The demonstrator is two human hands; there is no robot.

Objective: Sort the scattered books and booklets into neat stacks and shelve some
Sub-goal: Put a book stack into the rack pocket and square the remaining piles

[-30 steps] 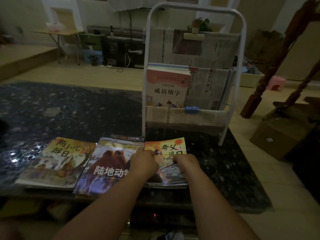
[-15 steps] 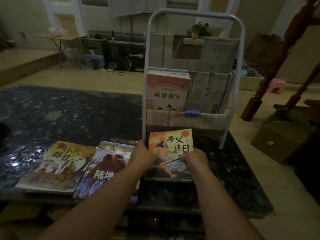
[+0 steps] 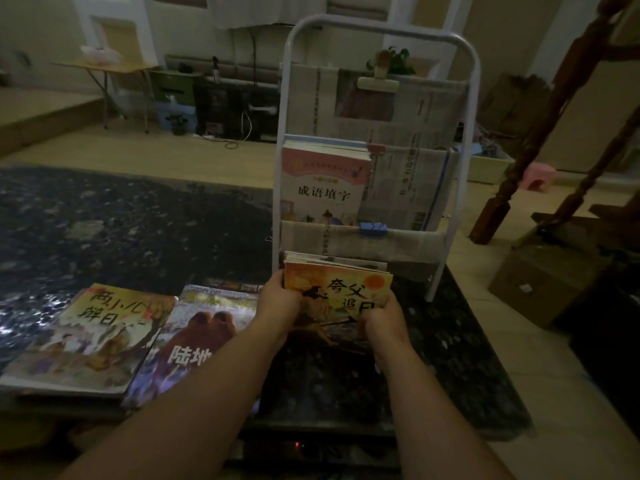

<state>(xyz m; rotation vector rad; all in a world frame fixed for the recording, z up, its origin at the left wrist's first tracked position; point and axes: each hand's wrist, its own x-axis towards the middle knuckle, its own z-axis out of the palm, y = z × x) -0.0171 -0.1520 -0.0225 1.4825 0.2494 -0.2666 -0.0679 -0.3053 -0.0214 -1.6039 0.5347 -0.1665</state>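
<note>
Our left hand [image 3: 281,306] and right hand [image 3: 383,322] grip the side edges of the booklet stack [image 3: 341,289], tilted up over the desk [image 3: 138,220] just before the rack [image 3: 460,168]. We judge the stack light, with thin, glossy covers likely to slip and fan; pinching both edges should hold them together.

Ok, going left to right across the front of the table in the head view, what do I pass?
In order: yellow-cover booklet → camel-cover book → left hand → orange-cover stack of booklets → right hand.
</note>
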